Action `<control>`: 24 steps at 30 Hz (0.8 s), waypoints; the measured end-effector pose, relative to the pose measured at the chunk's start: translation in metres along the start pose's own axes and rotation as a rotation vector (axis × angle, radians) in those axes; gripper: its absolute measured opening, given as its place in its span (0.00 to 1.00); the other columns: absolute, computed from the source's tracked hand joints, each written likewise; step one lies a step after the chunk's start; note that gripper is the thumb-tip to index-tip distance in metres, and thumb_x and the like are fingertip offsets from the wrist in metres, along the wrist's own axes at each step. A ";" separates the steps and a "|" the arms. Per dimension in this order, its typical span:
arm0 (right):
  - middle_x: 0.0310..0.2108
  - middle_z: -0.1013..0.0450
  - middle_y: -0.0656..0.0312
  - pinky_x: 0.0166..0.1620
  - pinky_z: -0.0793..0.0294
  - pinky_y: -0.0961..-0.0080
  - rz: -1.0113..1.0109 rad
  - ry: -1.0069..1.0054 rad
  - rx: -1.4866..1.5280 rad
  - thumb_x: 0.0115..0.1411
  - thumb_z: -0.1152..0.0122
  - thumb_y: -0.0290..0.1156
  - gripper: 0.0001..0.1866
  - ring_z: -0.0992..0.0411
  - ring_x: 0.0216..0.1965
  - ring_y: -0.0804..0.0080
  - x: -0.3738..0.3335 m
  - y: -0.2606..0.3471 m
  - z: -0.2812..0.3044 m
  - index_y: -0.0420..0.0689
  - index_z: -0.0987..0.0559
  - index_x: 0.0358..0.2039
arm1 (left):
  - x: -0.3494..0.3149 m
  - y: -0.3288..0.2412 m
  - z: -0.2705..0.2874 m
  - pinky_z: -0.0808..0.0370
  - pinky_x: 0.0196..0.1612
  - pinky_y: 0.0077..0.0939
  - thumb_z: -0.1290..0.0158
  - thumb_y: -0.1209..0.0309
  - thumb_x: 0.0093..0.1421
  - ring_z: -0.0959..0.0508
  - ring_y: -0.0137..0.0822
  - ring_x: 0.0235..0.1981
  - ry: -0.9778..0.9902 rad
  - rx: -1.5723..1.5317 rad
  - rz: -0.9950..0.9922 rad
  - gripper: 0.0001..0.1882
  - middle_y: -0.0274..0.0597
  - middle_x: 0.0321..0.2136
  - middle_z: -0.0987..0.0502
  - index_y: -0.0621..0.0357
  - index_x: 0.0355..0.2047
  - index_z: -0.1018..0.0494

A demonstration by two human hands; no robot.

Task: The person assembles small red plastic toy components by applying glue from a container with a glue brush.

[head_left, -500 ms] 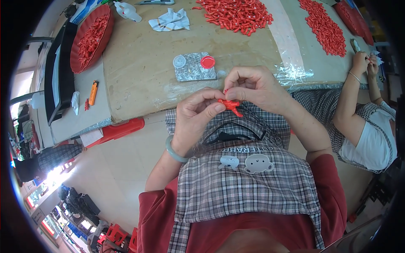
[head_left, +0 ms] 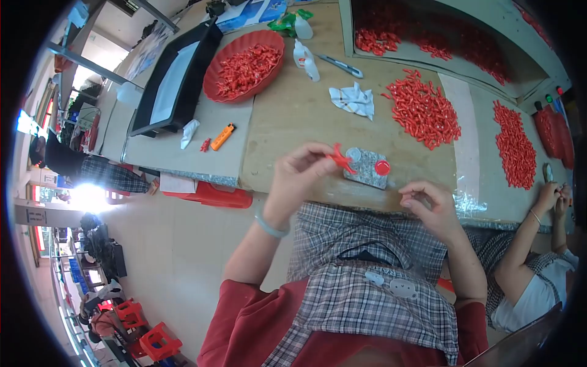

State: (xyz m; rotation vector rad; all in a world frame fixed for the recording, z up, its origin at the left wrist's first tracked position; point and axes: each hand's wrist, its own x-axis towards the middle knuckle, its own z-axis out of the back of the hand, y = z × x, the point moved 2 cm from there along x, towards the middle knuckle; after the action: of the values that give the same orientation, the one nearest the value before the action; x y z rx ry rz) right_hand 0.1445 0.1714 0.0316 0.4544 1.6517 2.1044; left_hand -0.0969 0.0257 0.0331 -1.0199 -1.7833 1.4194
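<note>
My left hand (head_left: 303,172) is raised over the front part of the table, its thumb and fingers pinching a small red plastic figure (head_left: 340,160) with thin limb-like parts sticking out. Just beyond the figure lies a grey speckled stone-like slab (head_left: 365,175), carrying a clear round cap and a red round cap (head_left: 382,167). To the right of the slab, my right hand (head_left: 431,207) hovers at the table's front edge with fingers curled and thumb drawn close to the index finger. Anything between those fingertips is too small to make out.
A heap of small red pieces (head_left: 422,110) lies beyond my right hand; another (head_left: 515,147) is farther right. At the left stand a red bowl (head_left: 214,82) of pieces and a black tray (head_left: 147,110). An orange lighter (head_left: 223,136) and a co-worker's hands (head_left: 553,199) are also there.
My hands, together at the red figure before, are now apart. The left has carried the figure up toward the slab; the right has drawn away rightward. The view has swung toward the left and farther back.
</note>
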 end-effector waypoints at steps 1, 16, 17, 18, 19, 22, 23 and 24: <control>0.33 0.23 0.60 0.42 0.22 0.78 -0.025 -0.011 -0.009 0.57 0.38 0.19 0.09 0.23 0.36 0.75 0.000 0.001 0.004 0.37 0.21 0.39 | 0.017 -0.014 0.018 0.24 0.42 0.18 0.42 0.78 0.61 0.22 0.25 0.36 -0.095 0.119 -0.086 0.10 0.37 0.36 0.20 0.66 0.43 0.24; 0.29 0.23 0.58 0.35 0.25 0.75 0.069 -0.072 -0.271 0.58 0.37 0.22 0.05 0.23 0.31 0.68 -0.003 0.002 0.030 0.39 0.20 0.35 | 0.162 -0.065 0.123 0.24 0.50 0.33 0.44 0.79 0.58 0.20 0.42 0.46 -0.448 1.092 -0.598 0.15 0.50 0.45 0.21 0.61 0.47 0.24; 0.29 0.23 0.58 0.35 0.25 0.75 0.052 -0.106 -0.284 0.58 0.37 0.22 0.05 0.23 0.31 0.68 -0.001 0.001 0.036 0.39 0.20 0.35 | 0.163 -0.068 0.101 0.24 0.49 0.33 0.45 0.80 0.58 0.20 0.43 0.45 -0.383 1.111 -0.718 0.13 0.49 0.44 0.21 0.61 0.45 0.23; 0.29 0.23 0.58 0.35 0.25 0.75 0.078 -0.092 -0.305 0.58 0.37 0.23 0.05 0.23 0.31 0.67 0.003 -0.001 0.041 0.39 0.20 0.35 | 0.164 -0.072 0.078 0.24 0.49 0.33 0.45 0.80 0.58 0.20 0.43 0.45 -0.357 1.096 -0.728 0.13 0.49 0.44 0.21 0.61 0.45 0.23; 0.29 0.23 0.58 0.35 0.25 0.74 0.102 -0.079 -0.325 0.58 0.37 0.24 0.04 0.23 0.30 0.66 0.006 -0.001 0.047 0.40 0.20 0.35 | 0.166 -0.073 0.048 0.24 0.48 0.34 0.45 0.80 0.58 0.20 0.44 0.45 -0.202 1.070 -0.752 0.11 0.48 0.43 0.22 0.62 0.43 0.23; 0.29 0.23 0.58 0.34 0.25 0.72 0.161 -0.092 -0.351 0.58 0.37 0.25 0.05 0.24 0.30 0.65 0.020 0.001 0.062 0.40 0.21 0.35 | 0.189 -0.055 -0.018 0.24 0.46 0.34 0.47 0.80 0.59 0.21 0.45 0.43 0.139 1.029 -0.694 0.08 0.46 0.42 0.22 0.63 0.39 0.23; 0.29 0.23 0.58 0.34 0.25 0.72 0.153 -0.113 -0.355 0.58 0.37 0.25 0.05 0.24 0.30 0.65 0.025 0.005 0.067 0.40 0.21 0.35 | 0.204 -0.046 -0.036 0.24 0.47 0.37 0.47 0.78 0.58 0.22 0.49 0.44 0.230 1.068 -0.713 0.07 0.46 0.43 0.22 0.63 0.37 0.23; 0.29 0.23 0.58 0.34 0.25 0.72 0.170 -0.099 -0.380 0.58 0.37 0.25 0.05 0.24 0.30 0.64 0.030 0.008 0.071 0.40 0.21 0.35 | 0.220 -0.037 -0.052 0.24 0.47 0.37 0.47 0.78 0.58 0.22 0.49 0.44 0.249 1.059 -0.719 0.07 0.46 0.43 0.22 0.63 0.37 0.23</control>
State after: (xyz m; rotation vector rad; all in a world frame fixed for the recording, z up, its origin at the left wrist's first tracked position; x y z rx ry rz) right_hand 0.1532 0.2449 0.0562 0.5779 1.1551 2.4070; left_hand -0.1694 0.2369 0.0827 0.0269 -0.8144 1.3613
